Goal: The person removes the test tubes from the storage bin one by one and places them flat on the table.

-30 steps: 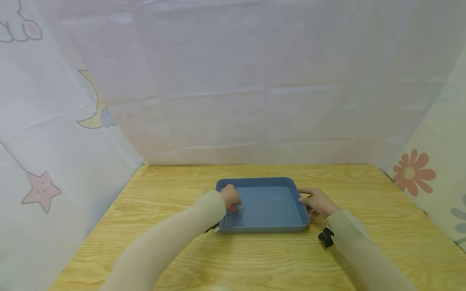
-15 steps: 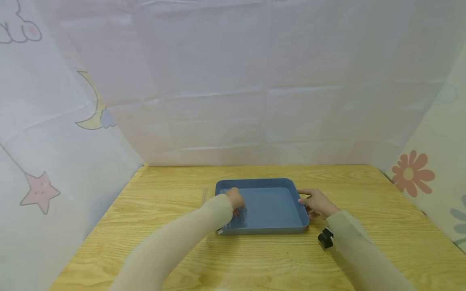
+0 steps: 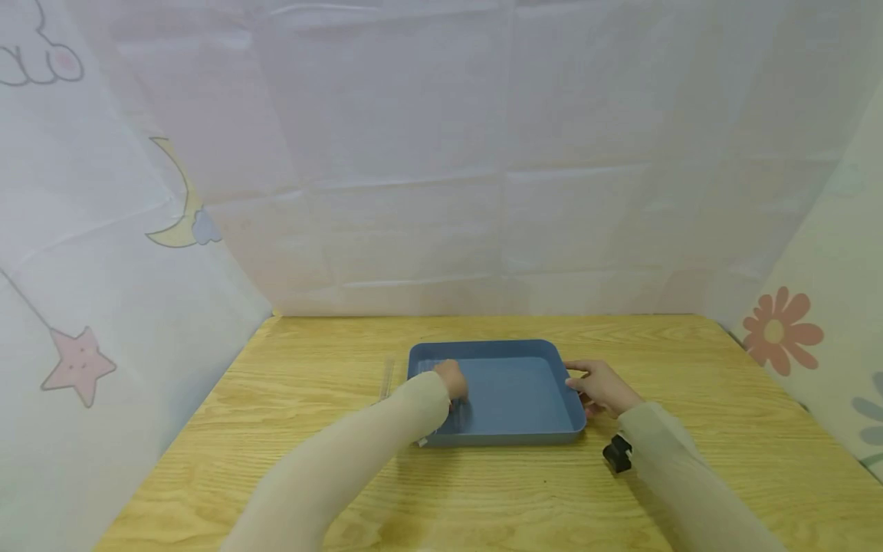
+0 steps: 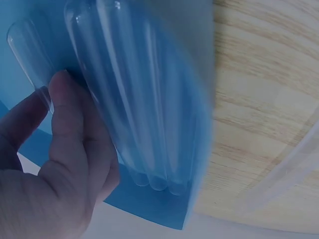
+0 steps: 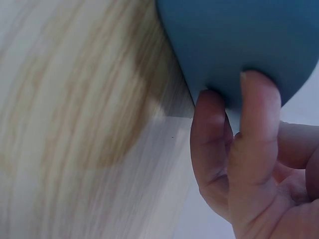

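Observation:
A blue rectangular tray [image 3: 517, 395] lies on the table. Inside its left end, several clear test tubes [image 4: 149, 109] lie side by side. My left hand [image 3: 451, 381] reaches into that end; thumb and fingers pinch one clear test tube [image 4: 27, 50], held slightly apart from the others in the left wrist view. At the tray's right wall my right hand [image 3: 600, 386] holds the side, its fingertips pressed against the outer wall in the right wrist view. How far the thumb or fingers go over the rim is hard to tell.
A clear tube-like piece [image 3: 387, 376] lies on the wooden table [image 3: 310, 368] just left of the tray. A black wrist device [image 3: 617, 453] sits by the right sleeve. Printed cloth [image 3: 441, 192] hangs behind and on both sides.
My left hand has moved a little right and toward me inside the tray, uncovering the clear piece on the table to its left. My right hand stays at the tray's right wall.

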